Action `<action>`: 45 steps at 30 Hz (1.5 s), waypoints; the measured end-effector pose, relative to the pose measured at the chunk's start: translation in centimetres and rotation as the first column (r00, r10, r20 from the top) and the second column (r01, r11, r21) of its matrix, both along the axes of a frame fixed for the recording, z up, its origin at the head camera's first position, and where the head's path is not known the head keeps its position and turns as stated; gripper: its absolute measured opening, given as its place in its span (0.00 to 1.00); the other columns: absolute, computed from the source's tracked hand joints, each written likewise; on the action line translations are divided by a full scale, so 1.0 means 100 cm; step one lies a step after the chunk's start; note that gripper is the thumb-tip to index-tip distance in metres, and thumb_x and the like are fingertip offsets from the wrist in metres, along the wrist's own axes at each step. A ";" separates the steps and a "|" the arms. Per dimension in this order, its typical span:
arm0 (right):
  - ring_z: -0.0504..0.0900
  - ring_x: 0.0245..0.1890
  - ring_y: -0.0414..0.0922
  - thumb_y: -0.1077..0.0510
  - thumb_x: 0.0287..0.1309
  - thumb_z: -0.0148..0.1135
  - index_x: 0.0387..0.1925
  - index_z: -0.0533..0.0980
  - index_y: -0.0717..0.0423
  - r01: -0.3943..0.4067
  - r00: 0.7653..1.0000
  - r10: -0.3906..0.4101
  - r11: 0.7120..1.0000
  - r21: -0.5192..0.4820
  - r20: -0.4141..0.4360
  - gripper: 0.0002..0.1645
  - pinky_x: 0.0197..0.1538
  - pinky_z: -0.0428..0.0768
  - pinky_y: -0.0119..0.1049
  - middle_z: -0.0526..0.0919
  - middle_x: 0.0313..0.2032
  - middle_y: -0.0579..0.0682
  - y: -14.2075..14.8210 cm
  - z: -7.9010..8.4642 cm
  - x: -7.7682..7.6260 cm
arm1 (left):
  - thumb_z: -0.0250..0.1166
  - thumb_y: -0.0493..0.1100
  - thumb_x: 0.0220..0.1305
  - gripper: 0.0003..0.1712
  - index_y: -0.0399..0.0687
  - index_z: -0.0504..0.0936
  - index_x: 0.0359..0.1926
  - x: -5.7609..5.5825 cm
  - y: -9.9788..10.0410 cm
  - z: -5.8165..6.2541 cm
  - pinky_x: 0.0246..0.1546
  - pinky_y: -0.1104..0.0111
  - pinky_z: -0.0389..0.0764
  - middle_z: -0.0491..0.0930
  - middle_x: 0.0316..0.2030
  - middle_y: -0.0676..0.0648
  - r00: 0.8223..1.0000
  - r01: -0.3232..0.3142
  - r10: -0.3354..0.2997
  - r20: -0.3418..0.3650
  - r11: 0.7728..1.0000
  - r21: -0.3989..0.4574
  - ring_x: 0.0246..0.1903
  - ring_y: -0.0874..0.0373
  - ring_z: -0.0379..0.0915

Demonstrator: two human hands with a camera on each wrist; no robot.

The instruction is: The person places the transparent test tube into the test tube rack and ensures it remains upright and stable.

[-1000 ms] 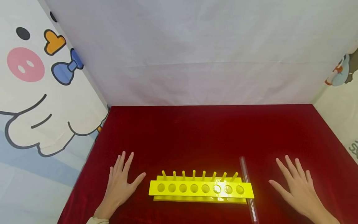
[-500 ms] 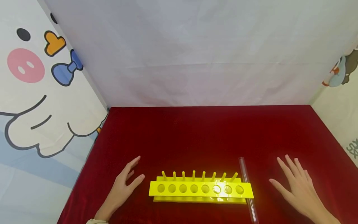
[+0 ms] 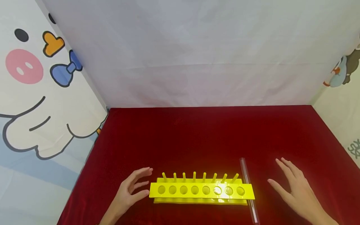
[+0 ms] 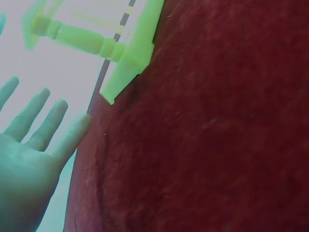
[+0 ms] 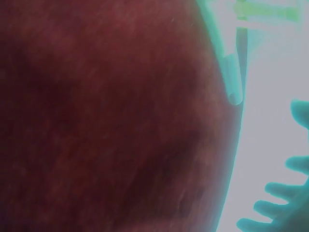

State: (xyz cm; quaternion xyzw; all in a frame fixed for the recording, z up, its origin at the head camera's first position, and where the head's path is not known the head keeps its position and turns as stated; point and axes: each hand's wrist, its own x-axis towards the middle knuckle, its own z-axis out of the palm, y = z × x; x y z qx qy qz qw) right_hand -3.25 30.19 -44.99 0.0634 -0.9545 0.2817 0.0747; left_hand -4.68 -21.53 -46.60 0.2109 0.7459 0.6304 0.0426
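Note:
A yellow test tube rack (image 3: 201,191), with a row of holes and a row of pegs behind, stands near the front of the table. My left hand (image 3: 127,190) is at its left end, fingers loosely bent and thumb apart; in the left wrist view, the spread fingers (image 4: 46,123) show a gap from the rack (image 4: 79,37). A clear test tube (image 3: 254,209) lies at the right end, its middle hidden beneath the rack's upper plate. Right of the tube, my right hand (image 3: 299,190) holds nothing, fingers extended. Glare washes out the tube (image 5: 232,79) in the right wrist view.
Dark red cloth (image 3: 180,137) covers the table. A pale curtain (image 3: 197,62) hangs along the back edge. Cartoon-printed sheets stand at the left (image 3: 31,106) and right (image 3: 343,103) sides.
My left hand has turned and moved right to the rack's left end, its fingers bending. My right hand has tilted and shifted slightly left. The rack and test tube stay put.

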 end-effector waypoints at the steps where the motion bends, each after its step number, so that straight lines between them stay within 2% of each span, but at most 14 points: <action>1: 0.55 0.62 0.68 0.49 0.57 0.64 0.72 0.52 0.51 0.005 1.000 -0.005 1.000 -0.005 0.013 0.46 0.50 0.54 0.78 0.55 0.67 0.66 -0.002 0.002 0.000 | 0.60 0.27 0.60 0.34 0.40 0.62 0.67 0.001 0.001 -0.002 0.52 0.58 0.76 0.65 0.62 0.32 1.000 0.007 -0.007 0.006 1.000 0.005 0.60 0.52 0.65; 5: 0.59 0.58 0.66 0.48 0.57 0.64 0.71 0.54 0.52 0.014 0.999 -0.013 1.000 -0.017 0.040 0.46 0.43 0.64 0.75 0.59 0.64 0.65 -0.008 0.007 0.000 | 0.65 0.30 0.58 0.32 0.37 0.66 0.63 0.006 0.004 -0.006 0.51 0.61 0.77 0.68 0.59 0.34 0.999 0.008 -0.009 0.053 1.000 0.022 0.57 0.52 0.68; 10: 0.62 0.56 0.63 0.48 0.57 0.64 0.69 0.58 0.56 0.028 0.999 -0.028 0.999 -0.024 0.027 0.43 0.44 0.67 0.72 0.62 0.61 0.64 -0.013 0.010 -0.001 | 0.66 0.29 0.56 0.30 0.35 0.68 0.60 0.007 0.006 -0.010 0.48 0.63 0.79 0.72 0.55 0.36 0.998 -0.001 0.000 0.066 1.000 0.017 0.53 0.51 0.71; 13: 0.66 0.54 0.61 0.48 0.57 0.65 0.66 0.60 0.58 0.044 0.999 -0.043 0.999 -0.031 0.022 0.41 0.44 0.71 0.68 0.65 0.60 0.63 -0.016 0.010 0.000 | 0.66 0.28 0.56 0.29 0.33 0.68 0.59 0.007 0.007 -0.013 0.46 0.63 0.79 0.72 0.53 0.33 0.998 0.002 -0.003 0.057 1.000 0.022 0.51 0.53 0.72; 14: 0.67 0.53 0.60 0.48 0.57 0.65 0.66 0.61 0.58 0.050 0.999 -0.049 0.998 -0.032 0.021 0.40 0.44 0.73 0.65 0.66 0.59 0.62 -0.017 0.010 0.000 | 0.65 0.28 0.56 0.28 0.33 0.68 0.58 0.008 0.007 -0.014 0.46 0.63 0.80 0.72 0.53 0.33 0.998 0.004 -0.005 0.059 1.000 0.027 0.51 0.54 0.73; 17: 0.71 0.49 0.56 0.48 0.56 0.66 0.64 0.63 0.58 0.064 0.998 -0.063 0.997 -0.039 0.017 0.39 0.41 0.82 0.44 0.68 0.57 0.60 -0.018 0.009 0.001 | 0.65 0.28 0.57 0.27 0.34 0.69 0.58 0.008 0.008 -0.015 0.45 0.62 0.80 0.72 0.52 0.33 0.998 0.010 -0.013 0.066 0.999 0.039 0.49 0.53 0.74; 19: 0.72 0.46 0.53 0.49 0.55 0.67 0.62 0.64 0.58 0.067 0.998 -0.067 0.997 -0.045 0.002 0.38 0.36 0.81 0.31 0.70 0.55 0.58 -0.019 0.008 0.000 | 0.64 0.28 0.58 0.26 0.35 0.69 0.58 0.009 0.009 -0.015 0.44 0.62 0.80 0.73 0.52 0.35 0.997 0.014 -0.017 0.071 0.999 0.043 0.48 0.52 0.74; 21: 0.73 0.44 0.51 0.49 0.54 0.68 0.62 0.65 0.58 0.067 0.998 -0.067 0.996 -0.056 -0.012 0.37 0.34 0.77 0.25 0.71 0.53 0.56 -0.021 0.006 -0.001 | 0.64 0.28 0.58 0.25 0.35 0.70 0.57 0.010 0.010 -0.014 0.43 0.62 0.81 0.74 0.51 0.37 0.997 0.011 -0.014 0.076 0.999 0.041 0.47 0.52 0.74; 30: 0.76 0.41 0.48 0.51 0.53 0.69 0.61 0.67 0.56 0.068 0.997 -0.071 0.993 -0.102 -0.032 0.36 0.32 0.78 0.28 0.74 0.51 0.54 -0.030 0.002 -0.006 | 0.64 0.31 0.59 0.23 0.36 0.71 0.55 0.013 0.014 -0.013 0.42 0.63 0.81 0.75 0.50 0.40 0.994 -0.021 0.020 0.110 1.000 0.000 0.46 0.53 0.74; 35: 0.76 0.39 0.44 0.50 0.52 0.70 0.60 0.68 0.56 0.066 0.997 -0.071 0.991 -0.112 -0.037 0.36 0.31 0.79 0.30 0.75 0.49 0.53 -0.034 0.000 -0.009 | 0.64 0.31 0.59 0.23 0.36 0.71 0.55 0.013 0.014 -0.013 0.42 0.63 0.81 0.76 0.49 0.41 0.994 -0.030 0.030 0.103 1.000 -0.004 0.46 0.54 0.74; 45: 0.77 0.36 0.50 0.50 0.49 0.72 0.57 0.69 0.61 0.075 0.997 -0.076 0.992 -0.105 -0.010 0.37 0.28 0.77 0.31 0.77 0.45 0.58 -0.045 -0.004 -0.016 | 0.64 0.30 0.58 0.22 0.35 0.71 0.54 0.010 0.015 -0.015 0.41 0.62 0.81 0.76 0.48 0.40 0.996 -0.019 0.018 0.089 1.000 0.003 0.46 0.53 0.75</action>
